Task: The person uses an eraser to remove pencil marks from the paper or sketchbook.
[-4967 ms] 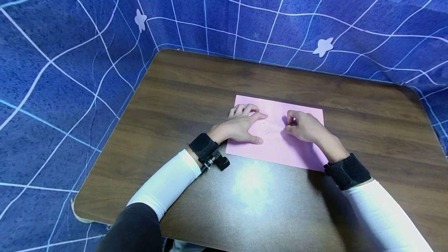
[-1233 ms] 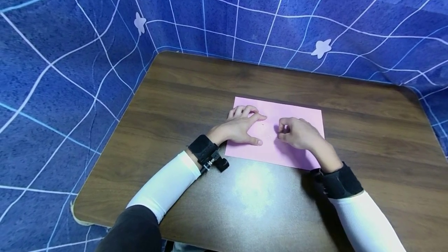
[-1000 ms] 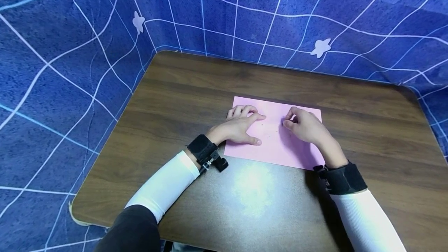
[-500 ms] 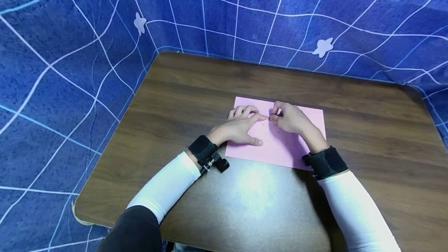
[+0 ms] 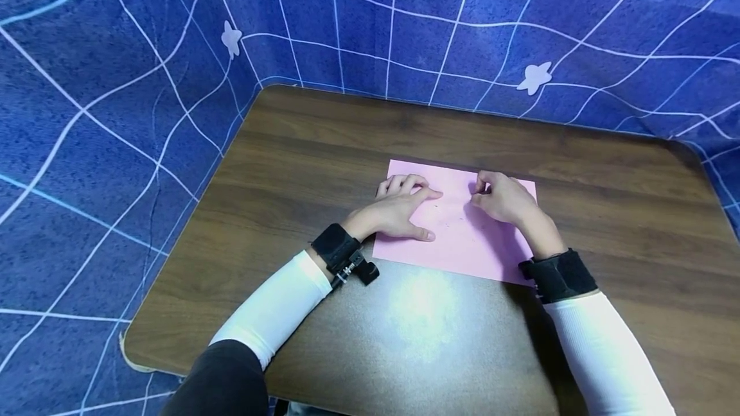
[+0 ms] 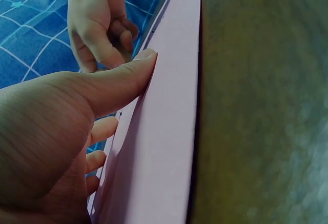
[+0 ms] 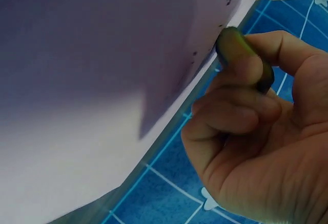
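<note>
A pink sheet of paper (image 5: 457, 246) lies flat on the brown table (image 5: 312, 146). My left hand (image 5: 399, 210) rests on the sheet's left part with its fingers spread and its thumb (image 6: 110, 85) pressed flat on the paper (image 6: 159, 147). My right hand (image 5: 502, 199) is over the far right part of the sheet with curled fingers. In the right wrist view it pinches a small dark rounded piece (image 7: 238, 49) between thumb and fingers, and the piece touches the paper (image 7: 92, 70). A few tiny dark specks lie on the sheet between the hands.
A blue cloth with a white grid and pale star shapes (image 5: 115, 82) hangs round the table's far and left sides. Black straps sit on both wrists (image 5: 341, 250). Bare wood shows near the front edge (image 5: 416, 339).
My right hand has slid over the sheet: close to the left index finger half a second ago, now back right near the far right corner. The left hand and the paper have stayed still.
</note>
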Demonstrator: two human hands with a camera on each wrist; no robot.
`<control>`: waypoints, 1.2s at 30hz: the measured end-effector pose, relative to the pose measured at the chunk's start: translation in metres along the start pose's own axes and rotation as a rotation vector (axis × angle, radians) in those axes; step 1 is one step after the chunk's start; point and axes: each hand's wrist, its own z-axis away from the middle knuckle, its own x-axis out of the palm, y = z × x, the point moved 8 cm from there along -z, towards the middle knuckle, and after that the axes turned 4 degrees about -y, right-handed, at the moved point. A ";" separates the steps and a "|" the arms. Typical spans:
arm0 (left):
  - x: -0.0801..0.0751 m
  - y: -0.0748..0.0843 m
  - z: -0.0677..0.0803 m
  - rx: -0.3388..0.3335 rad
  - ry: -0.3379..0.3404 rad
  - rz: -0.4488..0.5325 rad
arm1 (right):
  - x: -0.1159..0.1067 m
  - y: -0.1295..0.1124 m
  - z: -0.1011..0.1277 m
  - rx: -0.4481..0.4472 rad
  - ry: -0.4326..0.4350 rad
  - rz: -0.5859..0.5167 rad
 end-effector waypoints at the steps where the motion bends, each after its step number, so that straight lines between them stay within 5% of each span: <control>1: 0.000 0.000 -0.001 -0.002 -0.002 0.007 | -0.001 0.001 0.000 0.005 0.002 0.003; 7: -0.001 -0.004 -0.003 -0.007 -0.002 0.014 | -0.002 0.000 0.003 0.002 -0.002 -0.003; 15: -0.008 -0.001 -0.007 0.004 -0.002 0.002 | 0.011 -0.015 0.016 -0.140 -0.094 -0.237; 26: -0.003 0.003 -0.007 0.009 -0.033 0.037 | 0.008 -0.015 0.019 -0.140 -0.103 -0.375; 36: -0.005 0.007 0.007 0.007 -0.052 -0.019 | 0.006 -0.008 0.007 -0.131 -0.089 -0.353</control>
